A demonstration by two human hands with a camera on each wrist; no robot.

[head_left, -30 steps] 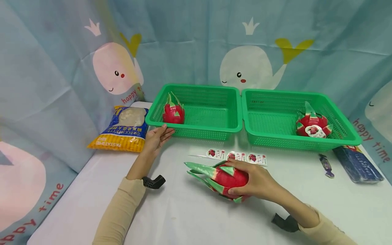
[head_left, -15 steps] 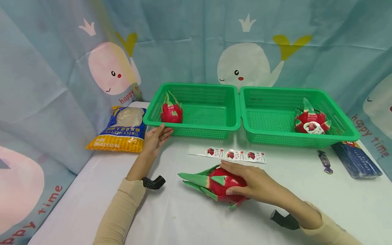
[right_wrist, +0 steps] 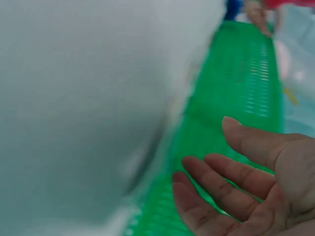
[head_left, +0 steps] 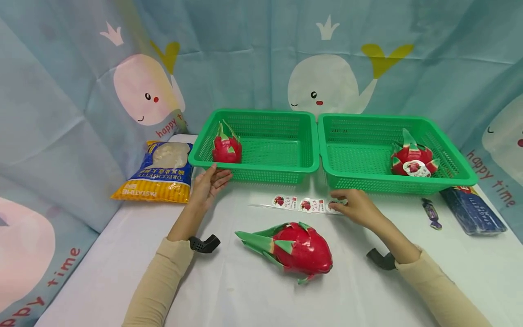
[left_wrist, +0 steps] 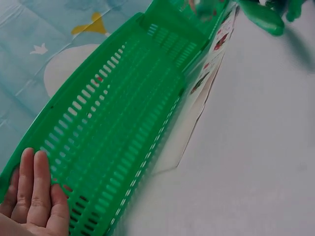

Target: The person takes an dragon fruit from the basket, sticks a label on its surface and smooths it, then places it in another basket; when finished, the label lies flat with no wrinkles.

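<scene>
At the front left corner of the left green basket [head_left: 261,169], my left hand [head_left: 206,187] rests with fairly straight fingers against the outer wall, the fingers [left_wrist: 40,191] also showing in the left wrist view. My right hand [head_left: 359,208] hovers at the right end of a strip of dragon fruit stickers [head_left: 291,203], covering part of one; its fingers [right_wrist: 229,189] are loosely spread, holding nothing. A large red dragon fruit [head_left: 307,252] lies on its side on the white table, green tips pointing left. Another dragon fruit [head_left: 227,150] stands in the left basket.
The right green basket [head_left: 392,183] holds a dragon fruit [head_left: 411,156] with a round sticker. A bag of orecchiette [head_left: 159,177] lies left of the baskets. On the right are a wrapped candy [head_left: 431,213] and a blue spaghetti pack [head_left: 476,212]. A whale-print curtain [head_left: 241,59] hangs behind.
My right hand has let go of the large dragon fruit and moved up and right to the sticker strip. The fruit stays on the table. My left hand keeps its place at the basket.
</scene>
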